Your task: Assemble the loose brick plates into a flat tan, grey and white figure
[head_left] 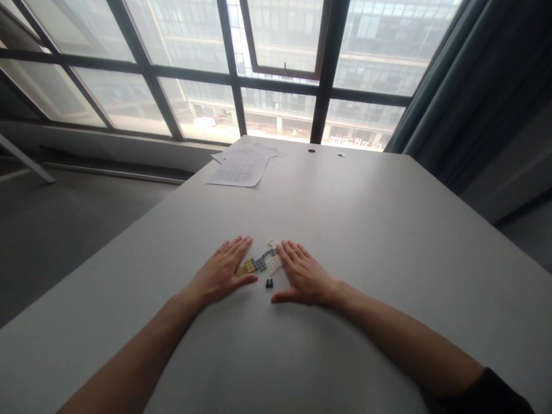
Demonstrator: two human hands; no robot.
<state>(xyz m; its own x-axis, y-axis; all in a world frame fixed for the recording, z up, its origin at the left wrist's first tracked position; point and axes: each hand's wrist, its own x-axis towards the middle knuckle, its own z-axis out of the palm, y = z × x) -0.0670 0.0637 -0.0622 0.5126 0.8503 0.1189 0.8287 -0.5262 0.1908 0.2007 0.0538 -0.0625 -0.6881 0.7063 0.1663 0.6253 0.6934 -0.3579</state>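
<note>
Between my two hands lies a small cluster of building bricks on a white table. My left hand (224,269) rests palm down with fingers stretched out, its thumb side touching or close beside the tan bricks (247,267). Grey bricks (259,264) sit right of the tan ones. Nearer my right hand are white bricks (272,264) and a small white piece (271,244) farther away. My right hand (304,275) also lies flat, thumb spread, its fingertips beside the white bricks. A black brick (269,283) stands apart, closer to me, between the two thumbs.
The white table (353,230) stretches away to a large framed window (280,109). Several printed paper sheets (244,165) lie at its far left. Two cable holes, one a dark hole (311,150), are near the far edge. A blue-grey curtain (452,98) hangs at right.
</note>
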